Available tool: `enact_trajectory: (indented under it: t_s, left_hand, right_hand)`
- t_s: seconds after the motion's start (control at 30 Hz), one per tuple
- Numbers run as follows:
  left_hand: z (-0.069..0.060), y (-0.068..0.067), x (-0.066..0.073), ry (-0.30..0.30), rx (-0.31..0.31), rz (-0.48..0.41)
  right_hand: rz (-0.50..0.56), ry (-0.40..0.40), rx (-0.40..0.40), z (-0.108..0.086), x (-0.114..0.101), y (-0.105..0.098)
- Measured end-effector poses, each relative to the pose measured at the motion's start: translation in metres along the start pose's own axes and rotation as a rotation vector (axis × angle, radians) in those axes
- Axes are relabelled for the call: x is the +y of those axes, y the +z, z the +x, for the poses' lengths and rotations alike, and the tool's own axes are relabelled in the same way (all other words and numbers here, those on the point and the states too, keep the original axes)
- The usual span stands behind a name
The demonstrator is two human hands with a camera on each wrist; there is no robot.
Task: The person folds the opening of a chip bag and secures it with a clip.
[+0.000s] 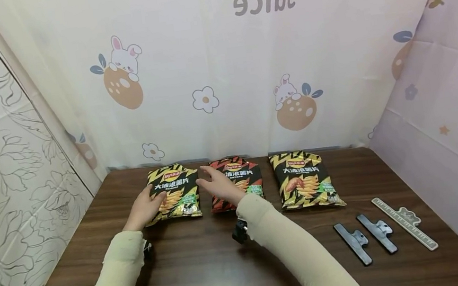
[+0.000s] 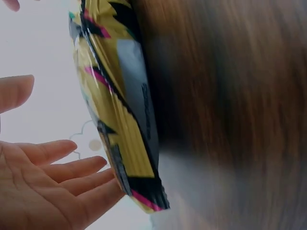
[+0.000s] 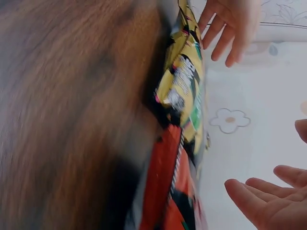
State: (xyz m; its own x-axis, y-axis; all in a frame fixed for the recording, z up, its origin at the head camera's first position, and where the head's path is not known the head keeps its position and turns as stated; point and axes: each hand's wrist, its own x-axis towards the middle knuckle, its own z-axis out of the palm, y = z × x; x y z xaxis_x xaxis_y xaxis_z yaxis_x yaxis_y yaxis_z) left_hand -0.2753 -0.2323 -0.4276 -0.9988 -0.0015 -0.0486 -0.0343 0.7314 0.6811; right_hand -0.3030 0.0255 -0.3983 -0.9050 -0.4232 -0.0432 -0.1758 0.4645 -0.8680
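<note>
My left hand is at the left edge of a yellow-and-black bag of chips, its fingers loosely extended. In the left wrist view the fingertips meet the outline of that bag; whether they touch it I cannot tell. My right hand hovers over the left part of a red-and-black bag of chips, fingers extended toward the yellow bag. The right wrist view shows the right hand with nothing in it, beside the red bag.
Another yellow-and-black chip bag lies to the right on the brown wooden table. Two grey bag clips and a pale, ruler-like clip lie near the table's right edge. A printed curtain hangs behind the table.
</note>
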Motion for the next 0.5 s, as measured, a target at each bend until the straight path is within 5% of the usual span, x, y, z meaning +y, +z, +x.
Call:
enact_trajectory:
  t_s: [0.5]
  left_hand:
    - [0.01, -0.009, -0.013, -0.083, -0.013, -0.026]
  right_hand:
    - [0.1, 0.111, -0.022, 0.02, -0.005, 0.033]
